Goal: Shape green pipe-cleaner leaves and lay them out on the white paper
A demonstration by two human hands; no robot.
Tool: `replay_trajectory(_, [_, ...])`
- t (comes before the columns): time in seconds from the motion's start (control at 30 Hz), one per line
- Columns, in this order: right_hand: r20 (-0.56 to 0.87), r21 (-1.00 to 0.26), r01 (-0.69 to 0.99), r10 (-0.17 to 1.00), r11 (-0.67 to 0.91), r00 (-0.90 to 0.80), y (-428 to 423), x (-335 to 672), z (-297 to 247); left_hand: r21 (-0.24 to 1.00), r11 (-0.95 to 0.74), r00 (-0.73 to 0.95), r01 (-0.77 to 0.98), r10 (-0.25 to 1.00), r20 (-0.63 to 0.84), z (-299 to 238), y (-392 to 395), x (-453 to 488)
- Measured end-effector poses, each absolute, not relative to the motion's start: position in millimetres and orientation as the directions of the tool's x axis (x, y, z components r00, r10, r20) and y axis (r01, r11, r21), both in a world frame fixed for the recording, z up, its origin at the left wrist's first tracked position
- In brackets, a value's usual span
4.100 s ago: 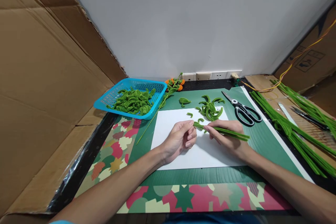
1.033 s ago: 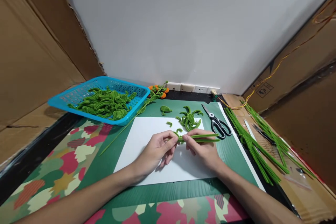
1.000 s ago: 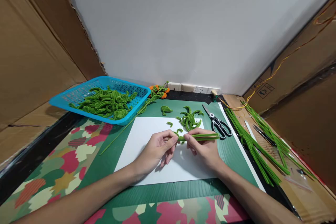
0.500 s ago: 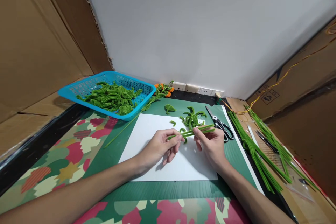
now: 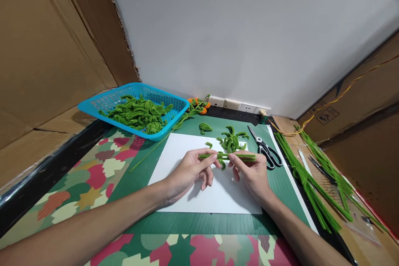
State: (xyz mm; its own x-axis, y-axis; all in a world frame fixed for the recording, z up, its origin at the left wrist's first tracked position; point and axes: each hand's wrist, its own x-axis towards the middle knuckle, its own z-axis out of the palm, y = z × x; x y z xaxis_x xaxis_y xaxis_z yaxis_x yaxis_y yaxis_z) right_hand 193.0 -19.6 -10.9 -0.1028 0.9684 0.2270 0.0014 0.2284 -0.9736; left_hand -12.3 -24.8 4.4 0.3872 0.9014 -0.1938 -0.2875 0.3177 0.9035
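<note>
A few green pipe cleaners (image 5: 223, 156) stretch level between my two hands, above the white sheet of paper (image 5: 174, 162). My left hand (image 5: 198, 166) pinches their left end between thumb and fingers. Near the other end, my right hand (image 5: 247, 170) grips them with thumb and forefinger. Just behind lies a pile of curled green pipe-cleaner leaves (image 5: 232, 139). One single leaf (image 5: 205, 127) sits on the green mat, and a short bent piece (image 5: 208, 144) is on the paper. Scissors (image 5: 264, 147) with black-and-white handles lie beyond my right hand, blades partly apart.
At the back left, a blue plastic basket (image 5: 162, 134) holds many green leaves. Orange flowers (image 5: 199, 106) on stems lie beside it. Bundles of green pipe cleaners (image 5: 307, 181) and tweezers (image 5: 322, 169) are on the right. Wall sockets (image 5: 247, 108) and a yellow-red wire (image 5: 343, 93) are behind.
The pipe cleaners, fanned slightly apart and slanted before, now lie closer together and nearly level. Both hands keep their hold. The whole view has shifted a little.
</note>
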Motion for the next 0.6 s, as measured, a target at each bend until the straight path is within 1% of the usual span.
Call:
replay_trajectory(0.13, [0.254, -0.962, 0.062, 0.958, 0.264, -0.133, -22.3, 194.1, -7.6, 0.881, 0.339, 0.394, -0.331, 0.898, -0.197, 3.6, -23.1, -13.7])
replay_trajectory(0.27, [0.263, -0.957, 0.082, 0.952, 0.278, -0.155, -23.5, 195.0, -5.2, 0.882, 0.343, 0.428, -0.323, 0.884, -0.188, 7.6, -24.6, -12.2])
replay_trajectory(0.6, [0.278, -0.952, 0.102, 0.954, 0.290, -0.115, -25.3, 193.0, -2.0, 0.874, 0.354, 0.413, -0.333, 0.888, -0.202, 7.7, -24.9, -14.2])
